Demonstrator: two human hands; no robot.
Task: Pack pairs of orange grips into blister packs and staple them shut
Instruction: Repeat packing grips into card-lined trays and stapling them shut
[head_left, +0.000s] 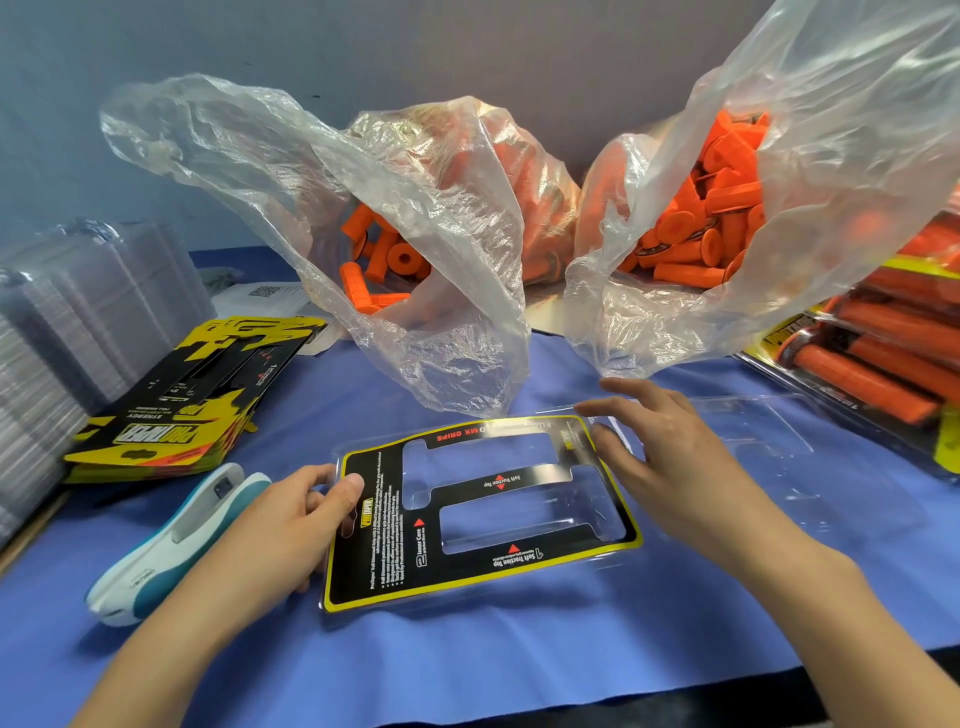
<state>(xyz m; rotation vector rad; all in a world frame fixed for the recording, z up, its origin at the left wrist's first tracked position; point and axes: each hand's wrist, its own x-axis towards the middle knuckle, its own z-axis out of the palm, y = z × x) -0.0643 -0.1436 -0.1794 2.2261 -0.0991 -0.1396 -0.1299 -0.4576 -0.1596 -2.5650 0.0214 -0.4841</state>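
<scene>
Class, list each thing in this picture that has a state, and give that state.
Blister pack: open, empty, card inside.
Left hand: pinches the pack's left edge.
Right hand: open, at the pack's right edge.
Stapler: lying unused.
Left bag: open, grips inside.
Right bag: open, grips inside.
Finished packs: filled, stacked.

Left hand (291, 525) grips the open blister pack (483, 512) by its left edge. Right hand (670, 457), fingers spread, hovers at its far right corner. Stapler (176, 540) lies alongside.

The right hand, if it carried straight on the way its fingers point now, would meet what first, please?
Probably the far right corner of the blister pack, which lies just at the fingertips of the right hand; beyond it hangs the clear plastic bag. Whether the hand touches the pack is unclear.
</scene>
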